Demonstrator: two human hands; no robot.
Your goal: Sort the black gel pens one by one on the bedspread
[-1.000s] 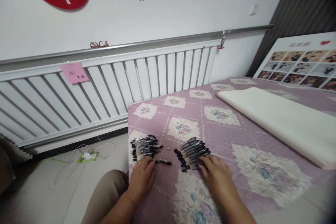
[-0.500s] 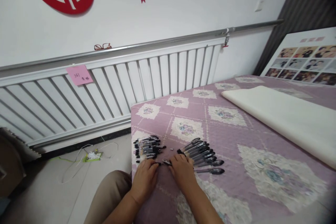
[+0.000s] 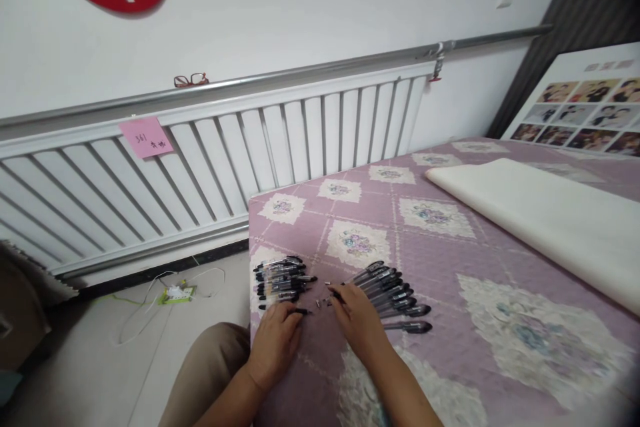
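Observation:
My left hand [image 3: 276,339] is closed around a pen [image 3: 299,311], whose dark front end sticks out past the fingers to the right. To its right, my right hand [image 3: 359,320] is curled with its fingertips together at a small black piece [image 3: 336,293], possibly a pen cap. Between the hands lie tiny loose parts [image 3: 319,304] on the bedspread. Beyond my left hand is a stack of black pens [image 3: 281,278]. Several clear-barrelled pens with black caps [image 3: 395,290] fan out beside my right hand, which covers some of their ends.
A purple floral bedspread [image 3: 325,240] lies under everything. At the right is a cream folded sheet [image 3: 545,213]. A white radiator [image 3: 300,140] with a pink note [image 3: 146,137] stands behind. Glasses [image 3: 191,80] rest on the pipe above. A power strip [image 3: 176,294] lies on the floor.
My right hand has drawn back to the right, away from the left hand's pen. Small loose parts now show between the hands. My left hand stays in place, and the view has shifted slightly.

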